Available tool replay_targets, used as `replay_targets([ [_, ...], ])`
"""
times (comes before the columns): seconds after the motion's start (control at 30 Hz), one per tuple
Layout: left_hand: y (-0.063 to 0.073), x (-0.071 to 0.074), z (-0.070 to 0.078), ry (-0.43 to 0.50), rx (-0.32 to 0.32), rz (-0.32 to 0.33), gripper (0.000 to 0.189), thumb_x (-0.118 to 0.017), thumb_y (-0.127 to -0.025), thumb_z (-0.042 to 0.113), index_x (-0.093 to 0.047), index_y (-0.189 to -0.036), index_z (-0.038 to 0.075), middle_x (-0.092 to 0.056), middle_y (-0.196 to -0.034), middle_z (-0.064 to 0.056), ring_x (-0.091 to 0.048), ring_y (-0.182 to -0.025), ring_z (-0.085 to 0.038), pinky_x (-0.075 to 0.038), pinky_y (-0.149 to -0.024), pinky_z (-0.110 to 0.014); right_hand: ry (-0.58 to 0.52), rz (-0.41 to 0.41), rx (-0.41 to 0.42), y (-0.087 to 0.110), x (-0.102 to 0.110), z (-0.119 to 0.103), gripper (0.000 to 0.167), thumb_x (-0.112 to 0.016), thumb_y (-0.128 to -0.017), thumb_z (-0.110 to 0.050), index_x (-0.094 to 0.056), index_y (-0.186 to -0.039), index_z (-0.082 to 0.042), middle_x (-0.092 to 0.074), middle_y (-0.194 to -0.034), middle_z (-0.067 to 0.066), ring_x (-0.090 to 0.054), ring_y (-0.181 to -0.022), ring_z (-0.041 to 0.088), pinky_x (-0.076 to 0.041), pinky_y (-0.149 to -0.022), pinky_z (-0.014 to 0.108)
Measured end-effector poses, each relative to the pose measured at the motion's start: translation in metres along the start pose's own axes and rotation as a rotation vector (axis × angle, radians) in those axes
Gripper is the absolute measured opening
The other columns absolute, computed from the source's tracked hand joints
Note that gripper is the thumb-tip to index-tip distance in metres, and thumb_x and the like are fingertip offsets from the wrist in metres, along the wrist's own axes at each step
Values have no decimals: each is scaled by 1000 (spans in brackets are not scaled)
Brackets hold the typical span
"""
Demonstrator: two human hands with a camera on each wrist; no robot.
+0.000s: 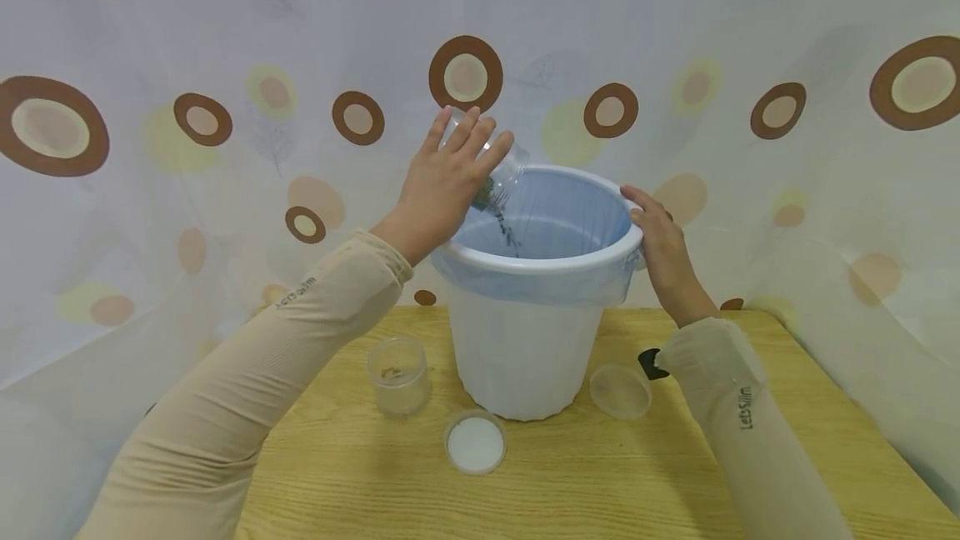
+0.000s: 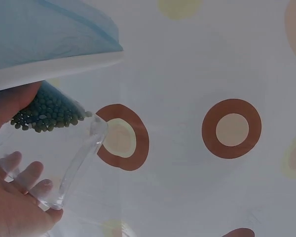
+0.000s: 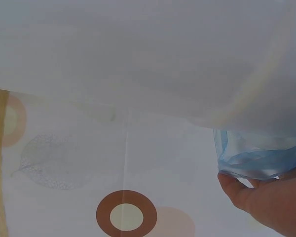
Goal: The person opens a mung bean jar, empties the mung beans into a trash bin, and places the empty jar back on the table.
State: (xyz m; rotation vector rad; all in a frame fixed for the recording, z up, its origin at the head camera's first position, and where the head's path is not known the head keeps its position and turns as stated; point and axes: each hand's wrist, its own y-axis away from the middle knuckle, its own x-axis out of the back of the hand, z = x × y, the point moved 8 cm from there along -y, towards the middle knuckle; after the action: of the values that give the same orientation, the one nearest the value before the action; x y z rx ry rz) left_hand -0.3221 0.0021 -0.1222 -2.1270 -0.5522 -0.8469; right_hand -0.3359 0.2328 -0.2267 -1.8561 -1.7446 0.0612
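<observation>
My left hand (image 1: 447, 182) grips a clear plastic jar (image 1: 512, 163), tipped mouth-down over the near left part of a white bin (image 1: 525, 357). Small dark green beans (image 2: 49, 109), like mung beans, lie along the jar's lower side in the left wrist view. From its mouth a thin stream of beans (image 1: 508, 233) falls into the bin. A blue plastic liner (image 1: 555, 283) covers the bin's inside and folds over its rim. On the far right side, my right hand (image 1: 663, 244) holds the rim, its fingers at the liner's folded edge (image 3: 266, 170) in the right wrist view.
Left of the bin stands another clear jar (image 1: 399, 386) with a little brownish matter inside. A round white lid (image 1: 476, 444) lies in front, and a clear lid (image 1: 621, 392) lies to the right. A small black object (image 1: 651, 363) is by the right sleeve. A patterned curtain (image 1: 405, 15) hangs behind the wooden table (image 1: 555, 490).
</observation>
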Motion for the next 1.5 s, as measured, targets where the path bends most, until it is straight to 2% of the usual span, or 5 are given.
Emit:
replay_targets([
  [0.33, 0, 4, 1, -12, -6, 18, 71, -50, -84, -13, -31, -146, 15, -31, -149, -12, -19, -144, -29, -2, -117, -45, -12, -6, 0, -1, 0, 2, 54, -23, -102, -39, -29, -152, -18, -32, -149, 13, -32, -126, 31, -27, -103, 60],
  [0.5, 0, 4, 3, -21, -12, 16, 70, -49, -86, -14, -31, -147, 16, -31, -150, -12, -18, -145, -29, -1, -117, -45, -17, -12, 10, 0, -1, 1, 54, -22, -103, -39, -29, -152, -18, -34, -147, 13, -38, -120, 27, -32, -100, 56],
  [0.83, 0, 5, 6, -96, -55, 22, 68, -53, -87, -10, -31, -146, 16, -32, -150, -11, -19, -144, -28, -3, -117, -45, -9, -3, 19, -1, -1, -1, 54, -22, -103, -38, -30, -151, -17, -35, -147, 13, -41, -117, 26, -35, -98, 52],
  [1.2, 1, 8, 13, -120, -112, 89, 61, -52, -91, -8, -36, -144, 17, -37, -148, -9, -22, -143, -26, -4, -118, -43, -3, -1, 7, -1, 0, 1, 54, -23, -102, -39, -30, -152, -19, -34, -147, 13, -38, -120, 30, -32, -100, 58],
  [1.5, 1, 9, 15, -136, -134, 88, 62, -54, -90, -7, -36, -145, 17, -36, -149, -9, -22, -143, -26, -4, -118, -42, 8, -1, 18, -2, -1, -1, 53, -22, -102, -38, -31, -151, -19, -37, -145, 13, -42, -114, 24, -36, -96, 50],
])
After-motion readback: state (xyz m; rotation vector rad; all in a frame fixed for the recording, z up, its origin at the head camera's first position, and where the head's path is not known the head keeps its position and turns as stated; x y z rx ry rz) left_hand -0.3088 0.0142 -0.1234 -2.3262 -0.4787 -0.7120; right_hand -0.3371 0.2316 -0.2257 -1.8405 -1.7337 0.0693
